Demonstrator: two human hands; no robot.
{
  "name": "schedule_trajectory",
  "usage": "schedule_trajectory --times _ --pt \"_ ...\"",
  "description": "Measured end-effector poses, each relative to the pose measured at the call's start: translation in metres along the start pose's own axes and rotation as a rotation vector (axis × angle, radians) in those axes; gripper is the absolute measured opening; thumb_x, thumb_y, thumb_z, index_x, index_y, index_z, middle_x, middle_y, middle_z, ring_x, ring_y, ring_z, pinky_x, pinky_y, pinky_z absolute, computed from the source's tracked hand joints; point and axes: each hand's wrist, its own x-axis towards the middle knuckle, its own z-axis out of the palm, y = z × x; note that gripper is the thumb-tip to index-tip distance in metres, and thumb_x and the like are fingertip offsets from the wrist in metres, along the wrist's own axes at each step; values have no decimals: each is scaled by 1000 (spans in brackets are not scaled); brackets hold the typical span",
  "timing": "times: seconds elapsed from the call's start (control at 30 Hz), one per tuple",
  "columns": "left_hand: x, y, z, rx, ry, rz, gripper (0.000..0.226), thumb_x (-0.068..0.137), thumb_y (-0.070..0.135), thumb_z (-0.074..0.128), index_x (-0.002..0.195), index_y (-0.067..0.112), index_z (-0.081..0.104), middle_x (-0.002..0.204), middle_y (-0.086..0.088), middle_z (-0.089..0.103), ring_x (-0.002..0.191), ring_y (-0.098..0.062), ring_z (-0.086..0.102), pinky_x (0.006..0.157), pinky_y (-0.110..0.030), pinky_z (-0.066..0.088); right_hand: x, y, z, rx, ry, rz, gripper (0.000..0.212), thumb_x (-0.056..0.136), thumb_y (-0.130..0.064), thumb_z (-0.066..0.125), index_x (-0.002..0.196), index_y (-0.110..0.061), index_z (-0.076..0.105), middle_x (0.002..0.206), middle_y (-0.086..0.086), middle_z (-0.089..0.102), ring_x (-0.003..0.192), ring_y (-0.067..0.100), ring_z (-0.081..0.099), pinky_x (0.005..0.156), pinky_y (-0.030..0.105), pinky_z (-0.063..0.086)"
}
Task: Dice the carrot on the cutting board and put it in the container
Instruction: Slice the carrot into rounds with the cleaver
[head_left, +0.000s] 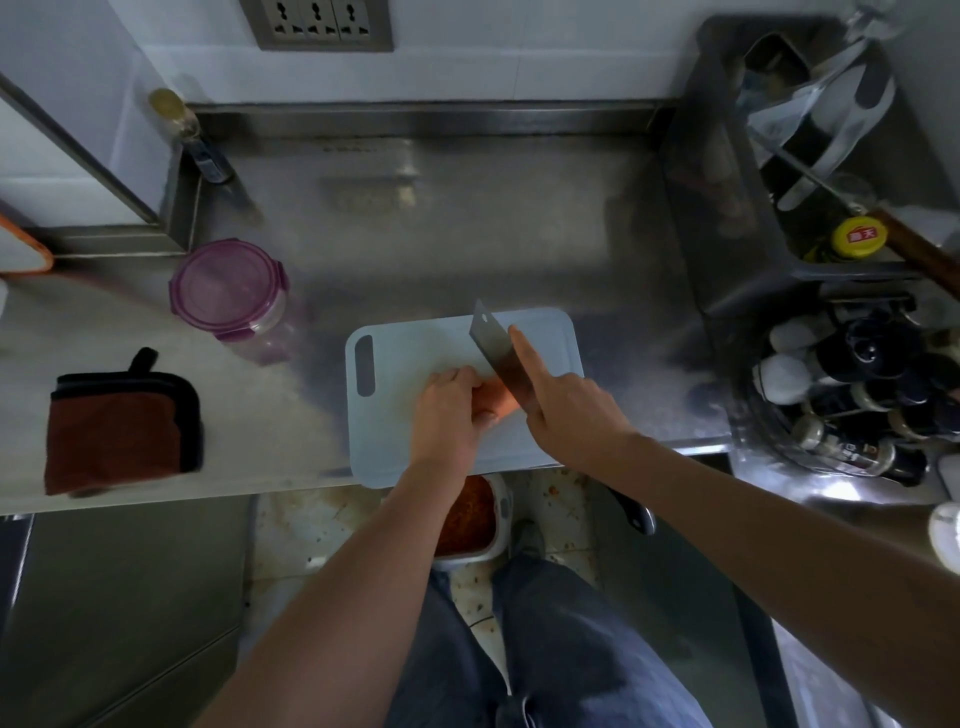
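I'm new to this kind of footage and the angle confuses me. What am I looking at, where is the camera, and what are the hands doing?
No machine: a person works with bare hands. The one picture comes from a wide-angle camera worn on the head, looking down, hence the forearms and legs. On the steel counter lies a pale blue plastic cutting board. The left hand holds an orange carrot piece on it. The right hand grips a steel cleaver, forefinger stretched along the blade, edge at the carrot. Left of the board are a clear round container with a purple lid, closed, and a folded brown cloth.
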Motion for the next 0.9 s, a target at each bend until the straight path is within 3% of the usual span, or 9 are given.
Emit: schedule_trajectory --times 0.37,0.53,0.73,0.9 --pt "-1 0 1 -12 13 15 28 83 19 75 109 14 67 109 -1 65 106 -19 53 92 -26 40 2 -5 10 -12 -41 58 92 91 -8 48 150 -33 -17 77 5 56 66 18 59 66 35 56" --pt "1 -1 1 -21 9 41 25 80 18 78 101 10 66 102 -5 64 100 -22 55 87 -32 47 6 -4 27 -16 -19 70 96 92 -10 50 147 -38 -24 87 6 58 68 16 57 65 33 53" --pt "2 -4 2 45 -16 58 29 83 19 75 107 9 63 107 -7 62 105 -24 54 90 -33 45 2 3 44 18 71 43 98 95 -14 48 140 -45 -33 95 6 57 71 18 58 70 37 56" --pt "-4 -5 4 97 -35 96 29 89 22 68 113 9 59 112 -7 58 109 -23 50 92 -34 43 -1 4 41 39 94 53 97 94 -13 48 142 -43 -30 88 6 58 67 19 58 67 37 55"
